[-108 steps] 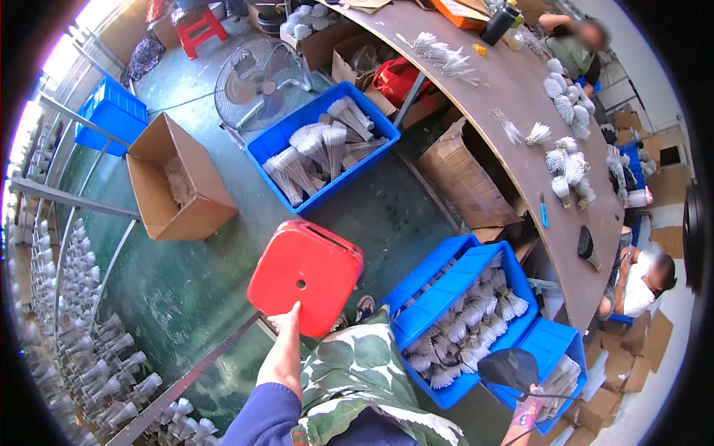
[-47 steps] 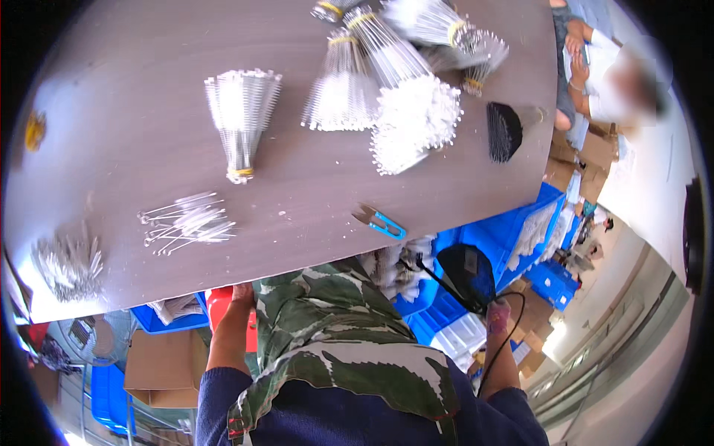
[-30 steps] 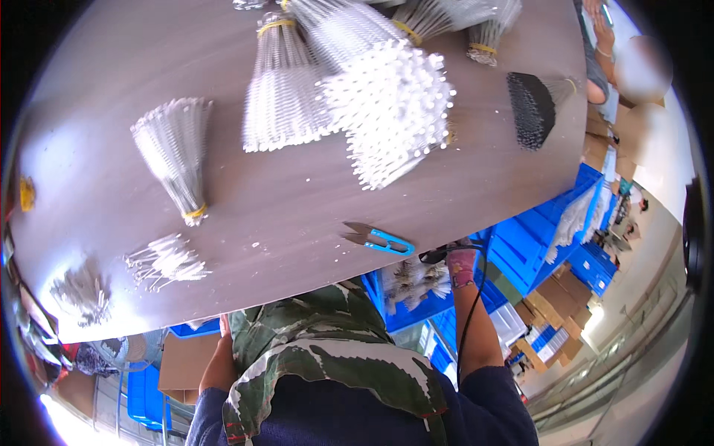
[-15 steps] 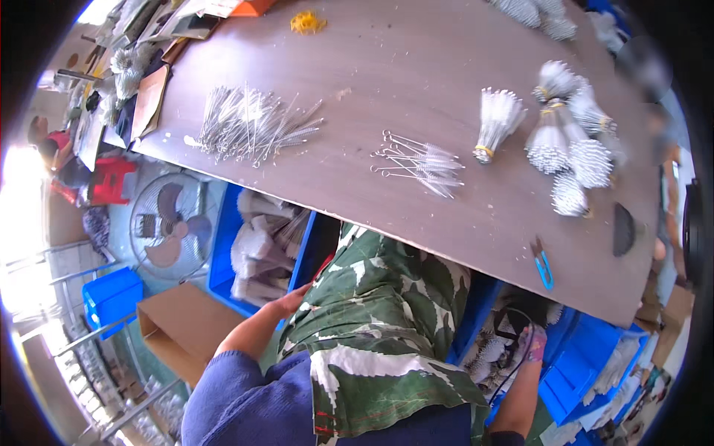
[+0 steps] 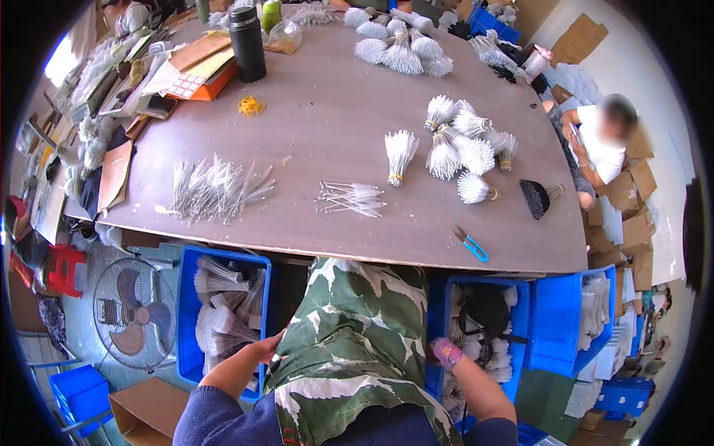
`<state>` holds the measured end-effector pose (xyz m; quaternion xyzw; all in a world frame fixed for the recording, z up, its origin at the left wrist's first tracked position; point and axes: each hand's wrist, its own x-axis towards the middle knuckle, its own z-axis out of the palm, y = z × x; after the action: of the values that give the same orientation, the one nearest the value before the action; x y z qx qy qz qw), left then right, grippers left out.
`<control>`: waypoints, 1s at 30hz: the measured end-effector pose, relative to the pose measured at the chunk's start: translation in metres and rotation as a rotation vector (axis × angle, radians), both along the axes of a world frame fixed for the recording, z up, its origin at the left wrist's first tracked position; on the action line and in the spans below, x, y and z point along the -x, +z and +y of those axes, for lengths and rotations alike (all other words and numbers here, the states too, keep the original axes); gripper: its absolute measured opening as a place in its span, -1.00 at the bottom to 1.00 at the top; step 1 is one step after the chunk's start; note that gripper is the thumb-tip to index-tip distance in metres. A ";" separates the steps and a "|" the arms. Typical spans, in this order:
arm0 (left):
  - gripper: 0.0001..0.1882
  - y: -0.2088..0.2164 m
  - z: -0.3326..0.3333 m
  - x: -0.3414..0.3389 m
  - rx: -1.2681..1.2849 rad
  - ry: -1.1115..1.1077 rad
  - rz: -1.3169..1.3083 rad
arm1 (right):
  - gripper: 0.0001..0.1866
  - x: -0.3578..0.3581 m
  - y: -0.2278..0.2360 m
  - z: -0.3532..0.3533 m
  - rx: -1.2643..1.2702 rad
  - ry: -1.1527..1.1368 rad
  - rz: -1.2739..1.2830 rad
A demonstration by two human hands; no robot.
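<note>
My left hand (image 5: pixel 272 346) is low beside the camouflage apron (image 5: pixel 349 320) over my lap, near the left blue bin (image 5: pixel 269 286). Its fingers are tucked out of sight against the apron. On the other side, my right hand (image 5: pixel 446 352), in a pink patterned covering, is between the apron and the right blue bin (image 5: pixel 523 327). Its fingertips are hidden, so its grip does not show. A black bag with a strap (image 5: pixel 487 308) lies in that bin on bundles of white brushes. Above my lap, a small group of thin wire brushes (image 5: pixel 351 198) lies on the table (image 5: pixel 327 149).
A larger loose brush pile (image 5: pixel 216 189) lies left, near yellow rubber bands (image 5: pixel 251 106). Tied white brush bundles (image 5: pixel 445 157), a black-tufted brush bundle (image 5: pixel 537 198) and blue thread snips (image 5: pixel 471 245) are right. A floor fan (image 5: pixel 134 316) stands left; a person (image 5: pixel 599 141) sits far right.
My view has lifted and swung right, showing more of the table. My right hand has moved from the black strap over the right bin to beside the apron; my left stays near the apron.
</note>
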<state>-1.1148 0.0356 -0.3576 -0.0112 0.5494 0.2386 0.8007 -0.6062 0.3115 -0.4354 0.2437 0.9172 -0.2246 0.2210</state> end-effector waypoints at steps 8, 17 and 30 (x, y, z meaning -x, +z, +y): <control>-0.48 -0.002 0.090 0.011 0.476 0.046 -0.141 | -0.79 0.001 -0.085 -0.002 0.662 -0.401 0.008; -0.55 -0.167 0.179 0.047 0.012 -0.559 0.115 | -0.79 0.057 -0.086 0.129 0.468 -0.602 -0.084; -0.65 -0.192 -0.063 0.102 -0.725 -1.137 0.659 | -0.80 0.173 0.125 0.081 0.204 -0.610 -0.067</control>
<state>-1.2168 -0.0272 -0.5495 0.6108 0.5689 -0.0550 0.5480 -0.7790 0.3923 -0.3100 0.4912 0.7669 -0.3632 0.1967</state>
